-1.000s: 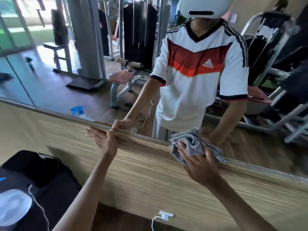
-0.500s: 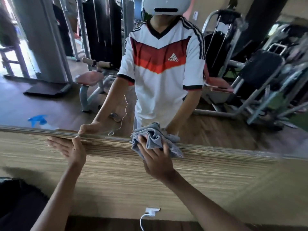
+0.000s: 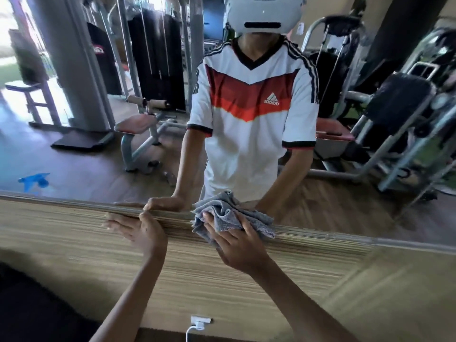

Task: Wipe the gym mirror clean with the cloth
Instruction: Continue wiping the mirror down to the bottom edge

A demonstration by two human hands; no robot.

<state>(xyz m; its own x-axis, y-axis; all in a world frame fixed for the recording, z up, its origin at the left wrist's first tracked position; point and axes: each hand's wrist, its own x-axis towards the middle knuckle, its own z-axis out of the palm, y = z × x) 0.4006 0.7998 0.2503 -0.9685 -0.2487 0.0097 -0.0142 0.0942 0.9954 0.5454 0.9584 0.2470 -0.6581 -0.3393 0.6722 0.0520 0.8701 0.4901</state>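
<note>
2 bare hands sit at the bottom edge of the gym mirror (image 3: 86, 156), and every place below is given from that mirror. The right hand (image 3: 240, 245) lies with its fingers spread and fairly straight over the bunched grey cloth (image 3: 229, 215), pressing it rather than clenching it. The cloth straddles the mirror's bottom edge: its upper folds are on the glass, its lower folds hang onto the striped wooden panel (image 3: 197, 280) directly under the mirror. The left hand (image 3: 144, 233) holds nothing. Its fingers lie flat on the panel just below the mirror, and its thumb touches the bottom trim, apparently as a brace. In the mirror's lower left corner a blue spray bottle (image 3: 34, 181) appears only as a reflection. A white plug (image 3: 200, 320) sits on the panel well below the mirror. As for progress, the wipe looks to be under way along the lowest strip of glass. The reflection shows no plain streaks or wet patches, but the view is wide and soft, so I cannot tell which areas are done. Most of the glass lies above and to either side of the cloth, so much may remain.
</note>
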